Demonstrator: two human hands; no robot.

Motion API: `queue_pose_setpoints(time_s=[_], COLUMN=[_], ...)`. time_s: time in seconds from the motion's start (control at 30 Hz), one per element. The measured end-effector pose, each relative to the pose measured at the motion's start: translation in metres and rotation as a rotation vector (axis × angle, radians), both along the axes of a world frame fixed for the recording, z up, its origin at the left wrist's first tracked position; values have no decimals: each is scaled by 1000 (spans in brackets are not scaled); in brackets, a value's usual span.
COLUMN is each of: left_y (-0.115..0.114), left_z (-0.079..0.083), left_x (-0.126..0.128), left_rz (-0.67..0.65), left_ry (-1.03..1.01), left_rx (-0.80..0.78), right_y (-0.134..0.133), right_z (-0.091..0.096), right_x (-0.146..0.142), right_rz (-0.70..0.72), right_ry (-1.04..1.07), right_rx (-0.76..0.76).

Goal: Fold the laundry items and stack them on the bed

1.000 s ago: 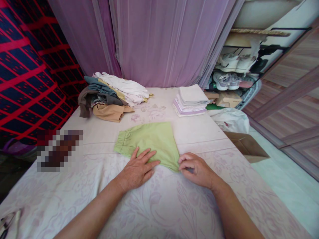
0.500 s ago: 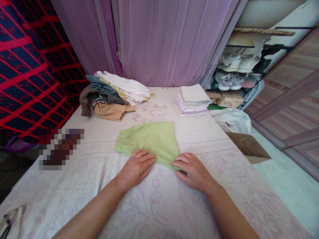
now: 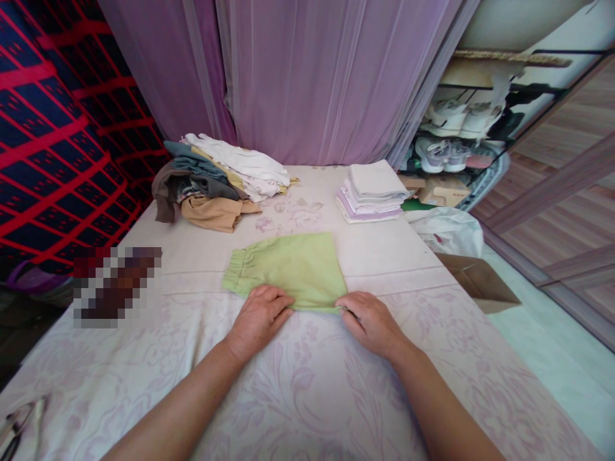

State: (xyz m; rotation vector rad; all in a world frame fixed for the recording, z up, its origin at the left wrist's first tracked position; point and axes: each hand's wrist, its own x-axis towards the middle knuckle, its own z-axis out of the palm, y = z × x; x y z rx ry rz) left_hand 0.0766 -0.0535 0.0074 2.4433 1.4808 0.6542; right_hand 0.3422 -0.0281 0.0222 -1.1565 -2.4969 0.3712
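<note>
A light green garment (image 3: 293,269) with an elastic waistband at its left end lies folded flat on the pale floral bed sheet (image 3: 307,397). My left hand (image 3: 259,318) grips the garment's near edge left of centre, fingers curled onto the cloth. My right hand (image 3: 369,322) pinches the near right corner of the same garment, fingers closed on the fabric.
A loose heap of unfolded clothes (image 3: 211,186) lies at the far left of the bed. A neat stack of folded white and lilac cloths (image 3: 372,192) sits at the far right. Purple curtains (image 3: 307,77) hang behind. A cardboard box (image 3: 475,282), a white bag (image 3: 449,230) and a shoe rack (image 3: 456,134) stand on the right.
My left hand slid back from the middle of the green garment to its near edge and curled. My right hand stayed at the near right corner; the edge looks straighter.
</note>
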Motion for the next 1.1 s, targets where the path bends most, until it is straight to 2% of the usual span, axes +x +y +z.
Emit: queue_pose_setpoints(time_s=[0.17, 0.3, 0.57, 0.67, 0.9, 1.1], left_y=[1, 2, 6, 5, 5, 6], left_z=[-1, -2, 3, 4, 3, -2], left_x=[-1, -1, 1, 1, 1, -1], left_rz=[18, 54, 68, 60, 71, 115], left_ry=[8, -14, 10, 7, 19, 19], left_rx=[-1, -1, -39, -40, -38, -13], right_y=[13, 26, 40, 45, 58, 57], right_z=[7, 7, 10, 3, -29, -38], right_x=[-3, -3, -7, -7, -8, -13], right_rz=[-63, -55, -51, -58, -212, -294], right_ry=[-47, -63, -196, -137, 75, 67], right_rx=[-88, -129, -88, -27, 51, 129])
